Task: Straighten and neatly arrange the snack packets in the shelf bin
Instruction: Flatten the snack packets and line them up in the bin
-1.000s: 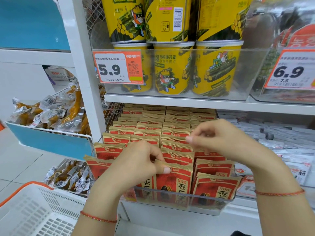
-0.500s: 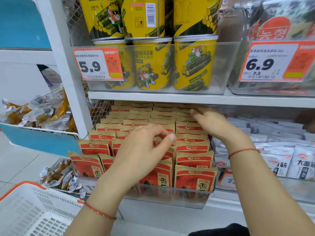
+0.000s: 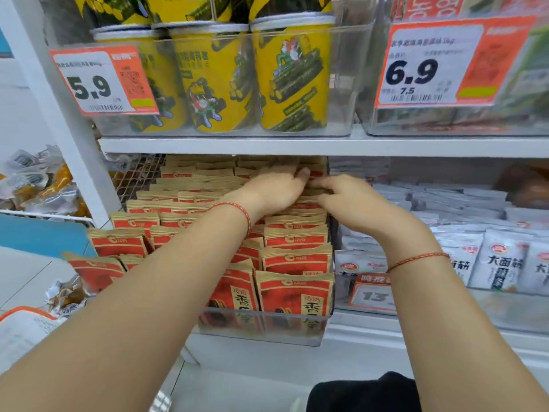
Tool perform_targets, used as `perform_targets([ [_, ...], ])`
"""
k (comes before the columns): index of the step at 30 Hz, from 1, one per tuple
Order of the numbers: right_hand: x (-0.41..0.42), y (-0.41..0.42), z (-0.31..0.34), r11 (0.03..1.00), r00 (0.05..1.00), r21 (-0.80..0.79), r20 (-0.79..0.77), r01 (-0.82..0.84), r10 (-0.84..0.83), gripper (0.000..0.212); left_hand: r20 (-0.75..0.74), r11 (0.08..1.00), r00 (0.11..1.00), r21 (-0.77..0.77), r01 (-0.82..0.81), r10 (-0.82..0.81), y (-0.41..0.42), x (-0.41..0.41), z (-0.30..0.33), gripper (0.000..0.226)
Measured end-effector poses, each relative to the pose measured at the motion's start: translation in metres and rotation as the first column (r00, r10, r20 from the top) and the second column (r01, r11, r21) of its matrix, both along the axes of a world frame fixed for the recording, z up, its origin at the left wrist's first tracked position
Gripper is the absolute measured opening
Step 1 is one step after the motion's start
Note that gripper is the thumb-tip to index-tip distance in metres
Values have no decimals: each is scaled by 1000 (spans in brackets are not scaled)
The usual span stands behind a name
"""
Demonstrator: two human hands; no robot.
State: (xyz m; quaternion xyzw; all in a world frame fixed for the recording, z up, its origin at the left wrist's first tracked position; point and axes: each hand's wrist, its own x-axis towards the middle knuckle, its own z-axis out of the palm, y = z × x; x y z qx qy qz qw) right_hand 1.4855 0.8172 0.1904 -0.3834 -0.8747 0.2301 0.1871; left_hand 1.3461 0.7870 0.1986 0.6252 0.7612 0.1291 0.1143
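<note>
Store shelving fills the head view, white shelf boards with yellow snack canisters [image 3: 292, 75] up top behind a 5.9 price tag [image 3: 101, 81], and a 6.9 price tag [image 3: 430, 65] off to the right. White packets [image 3: 502, 263] sit in the next bin over.

Lower shelf is where it's happening. The clear shelf bin [image 3: 261, 328] holds rows of red and tan snack packets [image 3: 295, 291] standing on edge, running from the front lip way back under the shelf above. Right column looks pretty tidy; the left rows lean and splay a bit.

Both hands are reaching deep into the back of the right column. The left hand [image 3: 273, 193] has its fingers fairly straight, tips down among the packet tops. The right hand [image 3: 353, 203] is just beside it with fingers curled over the rear packets, but honestly I can't tell if it's pinching one or just pressing.

My guess on handling: these are light, crinkly, flexible pouches that flop and slide against each other, so grab them by the stiff sealed top edge, or squeeze a whole stack from both sides.
</note>
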Motion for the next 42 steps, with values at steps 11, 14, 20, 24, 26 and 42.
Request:
perform_targets([
  [11, 4, 28, -20, 928, 798, -299, -492, 221, -348, 22, -142, 996, 987, -63, 70, -78, 0, -21, -13, 57],
  [14, -10, 34, -14, 916, 802, -330, -469, 229, -370, 18, -158, 995, 984, -76, 71, -82, -2, -20, -13, 56],
  [20, -41, 50, -4, 964, 957, -6, 123, 267, -264, 23, -141, 992, 986, -104, 75, -89, -7, -17, -12, 58],
  [24, -38, 56, -2, 966, 937, 134, 245, 222, -250, 28, -143, 991, 986, -110, 75, -91, -9, -17, -11, 57],
  [26, -36, 56, -2, 960, 931, 169, 253, 224, -262, 28, -149, 990, 984, -118, 80, -97, -9, -17, -11, 58],
  [42, -5, 4, -12, 888, 969, 386, -87, 248, -232, 20, -73, 997, 995, -34, 65, -68, -36, -15, -1, 56],
])
